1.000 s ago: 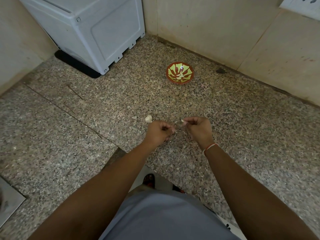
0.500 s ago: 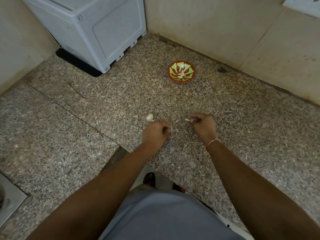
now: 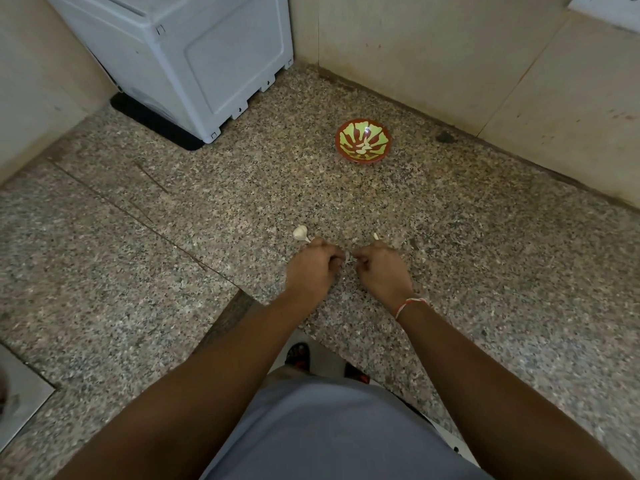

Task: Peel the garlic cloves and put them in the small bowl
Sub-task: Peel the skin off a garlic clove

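A small red bowl with a green pattern (image 3: 338,142) stands on the speckled granite counter (image 3: 485,258) near the back wall, with a few pale peeled cloves (image 3: 364,148) in it. My left hand (image 3: 311,270) and my right hand (image 3: 382,271) meet fingertip to fingertip, well short of the bowl. Both pinch a pale garlic clove (image 3: 348,260) with loose skin between them. A garlic bulb (image 3: 300,233) lies just beyond my left hand. A tiny pale piece (image 3: 375,236) shows just beyond my right hand; I cannot tell whether it is held.
A white appliance (image 3: 194,57) fills the back left corner. Tiled walls close the back and the right. A dark spot (image 3: 445,136) marks the counter by the wall. A steel sink corner (image 3: 20,403) shows at the lower left. The counter's front edge runs below my forearms.
My hands were a little apart and have come together. The right hand moved left to the left hand, and both now pinch the clove.
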